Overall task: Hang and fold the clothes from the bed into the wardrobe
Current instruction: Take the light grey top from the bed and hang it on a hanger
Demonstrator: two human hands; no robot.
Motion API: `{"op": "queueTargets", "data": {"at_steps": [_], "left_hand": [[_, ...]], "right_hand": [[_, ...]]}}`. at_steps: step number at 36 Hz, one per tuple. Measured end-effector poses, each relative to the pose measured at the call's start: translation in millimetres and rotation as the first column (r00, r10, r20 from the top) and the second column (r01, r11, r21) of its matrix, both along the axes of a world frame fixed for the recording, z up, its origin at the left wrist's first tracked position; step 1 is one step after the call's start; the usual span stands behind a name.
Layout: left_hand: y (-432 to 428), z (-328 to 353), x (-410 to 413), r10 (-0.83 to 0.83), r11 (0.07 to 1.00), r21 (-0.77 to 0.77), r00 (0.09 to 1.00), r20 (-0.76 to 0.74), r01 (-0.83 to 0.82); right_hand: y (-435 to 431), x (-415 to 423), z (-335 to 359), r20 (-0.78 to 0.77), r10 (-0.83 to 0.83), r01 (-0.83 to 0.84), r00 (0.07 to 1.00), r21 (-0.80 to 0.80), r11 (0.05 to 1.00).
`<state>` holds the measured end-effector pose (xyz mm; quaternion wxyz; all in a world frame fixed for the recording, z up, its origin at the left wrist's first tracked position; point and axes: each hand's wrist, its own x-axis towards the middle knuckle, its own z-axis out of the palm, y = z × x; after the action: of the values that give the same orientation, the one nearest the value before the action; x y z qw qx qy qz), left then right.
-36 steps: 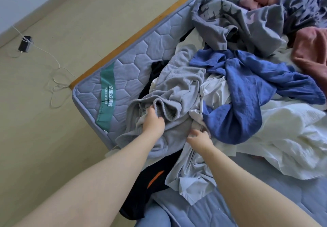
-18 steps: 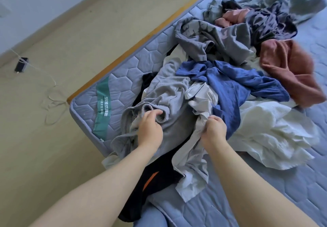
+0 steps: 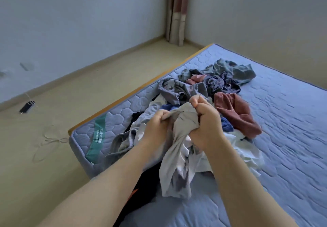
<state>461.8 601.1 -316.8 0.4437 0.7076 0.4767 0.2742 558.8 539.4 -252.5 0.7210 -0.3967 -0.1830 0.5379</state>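
While my left hand (image 3: 155, 127) and right hand (image 3: 205, 120) hold the pale grey garment (image 3: 177, 164) bunched up above the bed (image 3: 283, 138), the fingers (image 3: 163, 117) of both curled tight and clamped on its cloth, its lower end hangs twisted down to the heap of clothes (image 3: 178, 92) near the bed corner. Wardrobe not in view. Risk: the hanging tail looks tangled with the white piece (image 3: 247, 148) under it, so a quick lift may drag that along or tip it off the edge. The black garment (image 3: 141, 187) droops over the corner toward the floor (image 3: 70, 102); any tug on the heap could slide it off. The grip is on a wad, not on collar or shoulders, so hanging likely needs a regrip.
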Motion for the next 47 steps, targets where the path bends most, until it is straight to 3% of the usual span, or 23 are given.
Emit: {"op": "queueTargets", "data": {"at_steps": [2, 4, 7, 9, 12, 15, 18, 19, 23, 26, 29, 33, 37, 41, 44, 47], "left_hand": [[-6, 14, -4, 0.131, 0.988, -0.102, 0.982, 0.138, -0.118], [-15, 33, -10, 0.191, 0.975, -0.151, 0.957, 0.218, -0.160], [-28, 60, -14, 0.250, 0.965, -0.152, 0.920, 0.302, -0.212], [-40, 76, -18, 0.298, 0.953, -0.160, 0.888, 0.350, -0.257], [-56, 92, -26, 0.349, 0.937, -0.160, 0.839, 0.417, -0.310], [-69, 108, -42, 0.318, 0.944, -0.081, 0.825, 0.468, -0.319], [-75, 119, -62, 0.358, 0.916, -0.027, 0.783, 0.509, -0.401], [-75, 120, -70, 0.399, 0.893, -0.034, 0.755, 0.520, -0.448], [-74, 116, -100, 0.514, 0.816, -0.042, 0.692, 0.507, -0.576], [-77, 104, -118, 0.566, 0.776, 0.034, 0.720, 0.401, -0.630], [-81, 94, -134, 0.625, 0.733, 0.035, 0.693, 0.359, -0.679], [-93, 102, -156, 0.670, 0.678, -0.060, 0.583, 0.460, -0.732], [-111, 144, -173, 0.585, 0.640, 0.009, 0.495, 0.642, -0.768], [-108, 166, -172, 0.510, 0.691, 0.089, 0.571, 0.643, -0.717], [-94, 137, -163, 0.531, 0.781, 0.048, 0.702, 0.475, -0.623], [-91, 91, -157, 0.522, 0.841, -0.002, 0.812, 0.262, -0.541]], "right_hand": [[-13, 7, 3, 0.046, -0.127, 0.130, 0.991, -0.061, 0.990], [-24, 14, 0, 0.217, -0.240, 0.280, 0.946, -0.174, 0.944], [-40, 15, -2, 0.495, -0.226, 0.396, 0.839, -0.270, 0.878], [-52, 7, 1, 0.556, -0.120, 0.316, 0.822, -0.270, 0.910], [-64, -8, 0, 0.585, 0.134, 0.013, 0.800, -0.240, 0.971], [-67, -24, -7, 0.714, 0.302, -0.178, 0.632, -0.246, 0.953], [-66, -34, -8, 0.858, 0.332, -0.124, 0.392, -0.308, 0.943], [-65, -36, -8, 0.875, 0.332, -0.090, 0.353, -0.321, 0.943], [-58, -36, -10, 0.846, 0.329, -0.005, 0.420, -0.361, 0.933], [-53, -41, -3, 0.780, 0.279, 0.018, 0.560, -0.348, 0.937], [-53, -54, 25, 0.692, 0.259, -0.065, 0.674, -0.294, 0.954], [-56, -78, 71, 0.568, 0.280, -0.243, 0.774, -0.142, 0.960], [-55, -90, 97, 0.422, 0.290, -0.329, 0.859, 0.021, 0.944], [-48, -95, 76, 0.496, 0.264, -0.277, 0.827, -0.048, 0.960], [-50, -91, 39, 0.603, 0.342, -0.258, 0.721, -0.224, 0.940], [-59, -88, 10, 0.610, 0.465, -0.333, 0.642, -0.324, 0.885]]}}
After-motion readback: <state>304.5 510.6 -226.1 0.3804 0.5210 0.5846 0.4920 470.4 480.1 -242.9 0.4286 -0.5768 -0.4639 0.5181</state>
